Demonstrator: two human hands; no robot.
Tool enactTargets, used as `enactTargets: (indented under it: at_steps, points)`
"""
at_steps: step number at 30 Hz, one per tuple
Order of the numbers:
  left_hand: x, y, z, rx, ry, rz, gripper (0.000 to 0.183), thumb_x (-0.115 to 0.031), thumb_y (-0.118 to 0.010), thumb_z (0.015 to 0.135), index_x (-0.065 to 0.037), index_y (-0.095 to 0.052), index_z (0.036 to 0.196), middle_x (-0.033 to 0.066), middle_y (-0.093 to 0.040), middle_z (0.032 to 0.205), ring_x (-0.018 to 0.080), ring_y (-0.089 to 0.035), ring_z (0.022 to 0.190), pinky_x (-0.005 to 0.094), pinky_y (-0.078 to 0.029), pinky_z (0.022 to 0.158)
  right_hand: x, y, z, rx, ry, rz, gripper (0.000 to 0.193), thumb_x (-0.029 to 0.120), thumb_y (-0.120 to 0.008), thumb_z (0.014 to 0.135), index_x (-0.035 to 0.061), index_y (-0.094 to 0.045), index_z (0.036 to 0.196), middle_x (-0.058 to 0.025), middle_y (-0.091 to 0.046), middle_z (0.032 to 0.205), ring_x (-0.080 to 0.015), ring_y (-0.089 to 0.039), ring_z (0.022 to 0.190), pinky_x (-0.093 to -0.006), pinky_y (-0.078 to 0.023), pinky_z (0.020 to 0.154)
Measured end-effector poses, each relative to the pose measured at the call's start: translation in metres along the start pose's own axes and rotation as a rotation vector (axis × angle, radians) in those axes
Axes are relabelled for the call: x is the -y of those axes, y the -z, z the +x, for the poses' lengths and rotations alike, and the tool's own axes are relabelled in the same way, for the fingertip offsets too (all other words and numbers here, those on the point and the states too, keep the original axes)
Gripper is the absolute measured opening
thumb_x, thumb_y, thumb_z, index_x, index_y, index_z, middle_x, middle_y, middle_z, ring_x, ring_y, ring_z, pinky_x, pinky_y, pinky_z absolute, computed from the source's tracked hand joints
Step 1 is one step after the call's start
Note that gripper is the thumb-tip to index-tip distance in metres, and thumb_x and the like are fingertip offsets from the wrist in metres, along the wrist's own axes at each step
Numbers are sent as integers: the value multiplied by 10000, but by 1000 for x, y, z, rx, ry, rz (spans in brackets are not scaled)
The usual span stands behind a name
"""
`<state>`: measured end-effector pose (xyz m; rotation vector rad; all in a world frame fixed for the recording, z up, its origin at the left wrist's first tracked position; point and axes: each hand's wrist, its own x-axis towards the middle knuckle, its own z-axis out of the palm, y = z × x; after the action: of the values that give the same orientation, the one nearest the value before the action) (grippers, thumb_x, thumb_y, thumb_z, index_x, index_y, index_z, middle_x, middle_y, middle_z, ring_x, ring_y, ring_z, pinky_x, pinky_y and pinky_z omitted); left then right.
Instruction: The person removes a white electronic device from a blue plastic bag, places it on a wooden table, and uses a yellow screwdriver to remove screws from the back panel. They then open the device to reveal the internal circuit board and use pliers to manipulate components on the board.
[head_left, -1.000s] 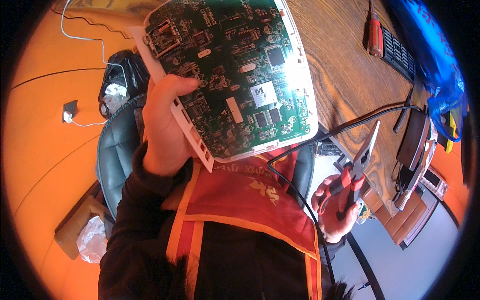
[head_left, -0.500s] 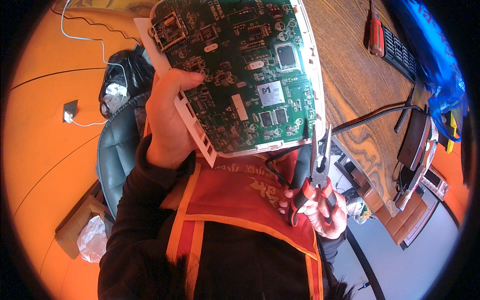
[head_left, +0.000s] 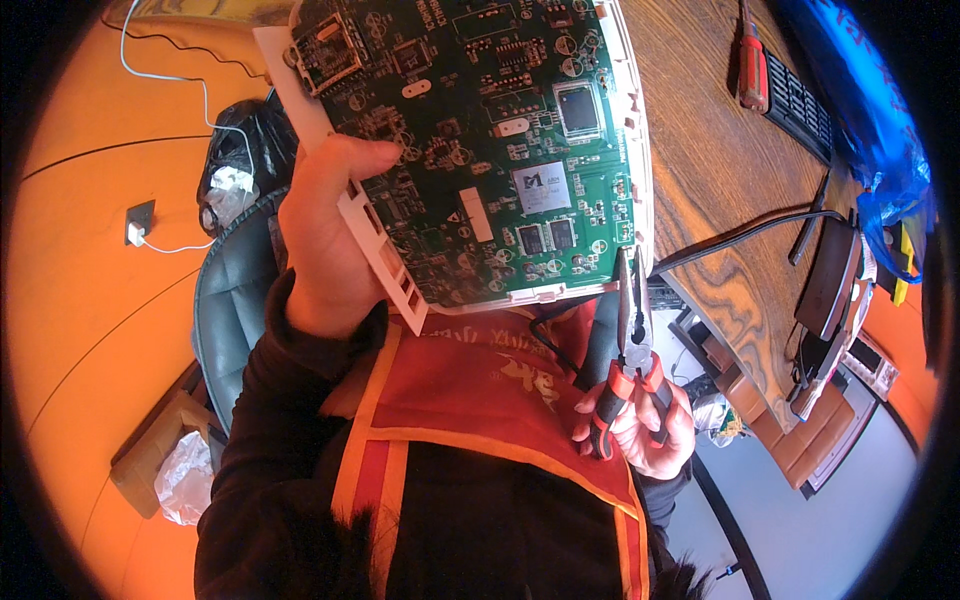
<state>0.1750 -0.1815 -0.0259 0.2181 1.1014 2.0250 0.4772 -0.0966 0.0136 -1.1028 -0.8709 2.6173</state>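
Observation:
A green circuit board (head_left: 450, 190) sits in a white plastic casing (head_left: 408, 285), tilted up in front of me. My left hand (head_left: 335, 220) grips the casing's left edge, its thumb lying over the board and the other fingers hidden behind. In my right hand (head_left: 655, 430) are long-nose pliers (head_left: 636, 345) with red and black handles. Their jaws point up at the lower right corner of the board and are nearly together, with the tips at the casing's edge. Whether the tips pinch anything is too small to tell.
On the wooden table (head_left: 720, 170) at the right lie a red-handled screwdriver (head_left: 753, 75), a black handset with keys (head_left: 798, 110) and a blue plastic bag (head_left: 880, 120). A black cable (head_left: 750, 235) crosses the table's near part. A dark green padded chair (head_left: 235, 300) stands at the left.
The pliers' jaws have closed from wide apart to nearly together, and their tips have come onto the board's lower right corner. The board has shifted slightly left.

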Motion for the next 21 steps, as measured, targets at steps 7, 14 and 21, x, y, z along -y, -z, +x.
enactTargets:
  at_steps: [7,14,21]
  points:
    - [-4,1,4,-104,24,84,116,-84,-462,865,1,-533,899,81,-579,899,153,-565,834,273,-467,773,5,-9,3,17,-19,107,381,390,-487,882,45,-379,761,-393,-502,976,-438,-612,736,-412,-531,500]
    - [-12,-8,11,-136,231,-150,171,-113,-481,821,10,-547,920,94,-611,882,172,-597,793,283,-494,740,-2,-5,-1,-83,-31,51,522,500,-563,831,0,-425,772,-28,-444,653,-95,-419,512,-231,-338,455]
    - [-12,-13,13,-89,312,-292,224,-112,-475,806,18,-546,974,112,-627,909,189,-611,788,289,-510,730,-23,8,0,0,71,-5,653,617,-371,846,-31,-452,842,-197,-511,576,-216,-461,381,-271,-381,348]
